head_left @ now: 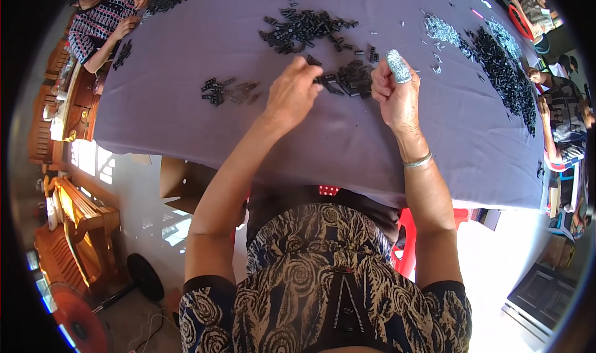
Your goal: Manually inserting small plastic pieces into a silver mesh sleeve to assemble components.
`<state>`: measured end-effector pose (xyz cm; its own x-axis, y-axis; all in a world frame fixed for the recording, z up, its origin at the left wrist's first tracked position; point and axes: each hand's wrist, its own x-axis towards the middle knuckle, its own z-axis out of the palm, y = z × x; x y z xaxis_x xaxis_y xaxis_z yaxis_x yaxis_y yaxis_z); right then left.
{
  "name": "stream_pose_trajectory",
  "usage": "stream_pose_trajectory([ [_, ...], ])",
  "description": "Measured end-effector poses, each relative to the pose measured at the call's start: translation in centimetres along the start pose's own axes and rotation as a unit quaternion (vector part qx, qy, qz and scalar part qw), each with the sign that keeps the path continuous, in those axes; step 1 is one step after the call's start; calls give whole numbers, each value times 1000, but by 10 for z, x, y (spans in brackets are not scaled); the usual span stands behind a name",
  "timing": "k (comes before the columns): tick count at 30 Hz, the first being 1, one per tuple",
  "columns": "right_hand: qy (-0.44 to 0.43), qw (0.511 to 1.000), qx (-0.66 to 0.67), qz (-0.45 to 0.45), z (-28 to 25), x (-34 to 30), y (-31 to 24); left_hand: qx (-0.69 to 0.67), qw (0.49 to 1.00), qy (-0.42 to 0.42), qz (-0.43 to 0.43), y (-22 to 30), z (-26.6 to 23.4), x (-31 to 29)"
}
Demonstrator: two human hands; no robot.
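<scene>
Above the grey-purple tablecloth (347, 148), my left hand (292, 93) is closed, its fingertips bent beside small black parts; what they pinch, if anything, is too small to make out. My right hand (397, 95) has its fingers curled in, and a glittery silver cover (398, 66) wraps its thumb. Whether those curled fingers hold something is hidden. Between the two hands lies a cluster of black parts (355, 80). Farther off is a larger pile of short black pieces (304, 30). Left of my left hand sit a few black pieces (213, 93) and some brownish ones (245, 93).
A long black heap (504, 73) and shiny silver bits (439, 27) cover the table's right side. One person (108, 24) works at the far left, another (562, 108) at the right. Wooden furniture (81, 222) and a fan (77, 316) stand on the floor at left.
</scene>
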<state>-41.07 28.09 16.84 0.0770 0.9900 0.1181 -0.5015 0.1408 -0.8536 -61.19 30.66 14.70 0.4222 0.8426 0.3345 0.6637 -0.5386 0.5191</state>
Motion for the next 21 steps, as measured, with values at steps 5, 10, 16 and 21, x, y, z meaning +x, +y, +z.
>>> stream_pose_trajectory([
  [5, 7, 1000, 4, -6, -1, 3, -3, -50, 998, 27, 36, 24, 12, -17],
  [10, 2, 1000, 4, -5, -2, 4, -5, -77, 996, 43, 10, 25, 12, -16],
  [16, 5, 1000, -8, -11, -3, 5, -12, -208, 976, 17, -56, 19, 11, -12],
  [21, 29, 1000, 7, -12, -7, 7, -15, -297, 953, 49, -43, 24, 7, -15],
])
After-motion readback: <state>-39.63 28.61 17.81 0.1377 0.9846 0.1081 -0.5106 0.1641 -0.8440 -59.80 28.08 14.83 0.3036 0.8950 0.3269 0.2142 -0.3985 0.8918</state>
